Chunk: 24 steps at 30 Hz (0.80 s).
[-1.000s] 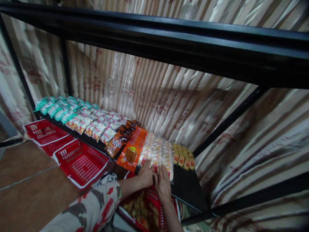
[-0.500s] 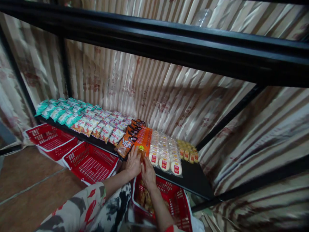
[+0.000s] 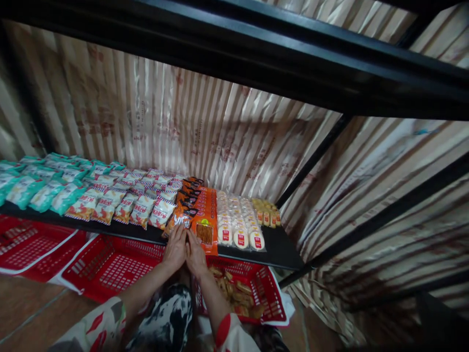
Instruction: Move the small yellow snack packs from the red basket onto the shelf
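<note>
On the black lower shelf [image 3: 276,249], my left hand [image 3: 176,248] lies with fingers stretched out on the front end of a brown-and-black snack bag [image 3: 179,220]. My right hand [image 3: 195,252] is close beside it, fingers extended, its tips at that bag's right edge. Just right of the hands is an orange snack packet [image 3: 204,232] with a clear window showing brown sticks. More bags of both kinds are lined up behind. Neither hand is wrapped round a bag; the undersides of the fingers are hidden.
White-and-orange snack bags [image 3: 134,210] and teal bags [image 3: 47,194] fill the left. Rightward are clear-wrapped round cakes [image 3: 241,238] and small yellow packs [image 3: 269,217]. Red baskets stand below; the right basket [image 3: 269,293] holds brown packages. A black shelf beam [image 3: 234,63] crosses overhead.
Both hands have moved left, from the front of the orange packet to the brown-and-black bag. The orange packet's window is now uncovered. My view has shifted to the right.
</note>
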Tool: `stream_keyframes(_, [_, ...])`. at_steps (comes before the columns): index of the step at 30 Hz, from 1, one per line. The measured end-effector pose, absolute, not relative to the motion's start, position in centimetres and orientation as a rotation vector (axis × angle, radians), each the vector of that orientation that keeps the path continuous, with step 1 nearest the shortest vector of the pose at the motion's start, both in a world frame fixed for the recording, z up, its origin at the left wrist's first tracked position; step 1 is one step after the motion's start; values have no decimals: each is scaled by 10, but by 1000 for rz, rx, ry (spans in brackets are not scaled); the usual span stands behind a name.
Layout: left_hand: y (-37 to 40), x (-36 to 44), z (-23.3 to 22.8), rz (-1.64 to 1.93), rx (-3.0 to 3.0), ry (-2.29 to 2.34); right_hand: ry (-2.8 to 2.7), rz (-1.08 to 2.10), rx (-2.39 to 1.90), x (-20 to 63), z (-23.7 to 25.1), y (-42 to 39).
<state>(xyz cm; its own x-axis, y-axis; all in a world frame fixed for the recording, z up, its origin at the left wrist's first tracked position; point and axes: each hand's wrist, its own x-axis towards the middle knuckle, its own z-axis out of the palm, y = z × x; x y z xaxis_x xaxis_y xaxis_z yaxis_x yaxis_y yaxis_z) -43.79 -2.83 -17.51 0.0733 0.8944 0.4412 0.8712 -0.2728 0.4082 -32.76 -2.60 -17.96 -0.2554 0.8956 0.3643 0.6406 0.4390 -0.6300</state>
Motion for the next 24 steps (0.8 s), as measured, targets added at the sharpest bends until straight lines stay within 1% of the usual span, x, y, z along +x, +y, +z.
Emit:
stream_keyframes(5, [-26, -444, -173, 1002, 2290, 1809, -1943, 473, -1267, -335, -181, -26])
stream_keyframes(12, [-35, -456, -165, 1078, 2311, 1817, -1922, 372, -1349, -340, -174, -31])
stream_keyframes(19, [-36, -466, -163, 952, 2329, 1726, -1922, 376, -1400, -350, -175, -34])
stream_keyframes(24, [-40, -476, -164, 1067, 2343, 1656, -1915, 335, -1452, -360, -163, -42])
